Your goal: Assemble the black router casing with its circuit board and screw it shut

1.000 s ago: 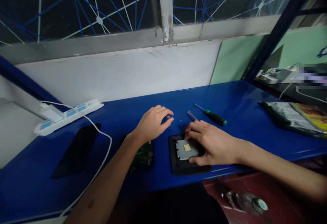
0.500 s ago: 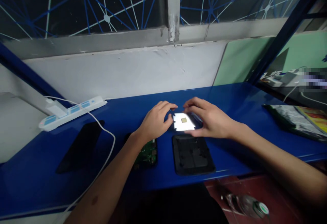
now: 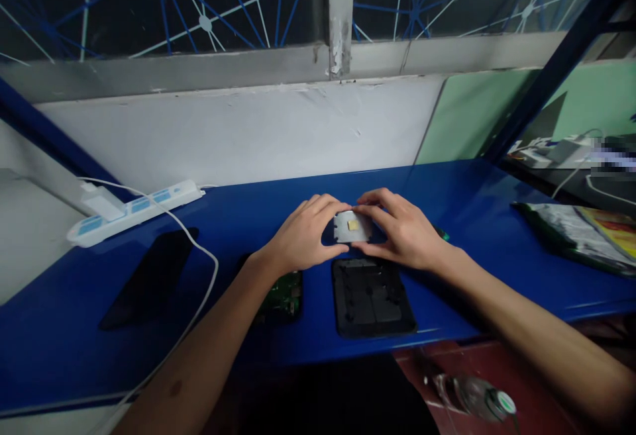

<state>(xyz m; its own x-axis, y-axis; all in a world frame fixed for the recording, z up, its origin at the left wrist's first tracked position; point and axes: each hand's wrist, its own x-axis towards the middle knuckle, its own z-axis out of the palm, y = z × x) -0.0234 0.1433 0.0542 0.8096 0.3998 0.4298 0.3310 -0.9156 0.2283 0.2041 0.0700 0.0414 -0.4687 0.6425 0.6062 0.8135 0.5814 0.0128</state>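
Observation:
A silver metal plate with notched edges and a small yellowish square pad is between my two hands, above the blue table. My left hand grips its left side, fingers on the far edge and thumb at the near edge. On the right, my right hand grips it the same way. Just in front of the plate lies a black plastic cover, inner side up. A green circuit board in a dark casing sits left of the cover, partly hidden by my left forearm.
At the left are a white power strip, a white cable and a dark flat slab. A small green item shows behind my right wrist. A foil packet lies at the right; a plastic bottle is on the floor.
My left hand has closed onto the plate, joining my right hand. The plate has tilted, so its bright glare is gone and its surface looks grey. The view has shifted slightly.

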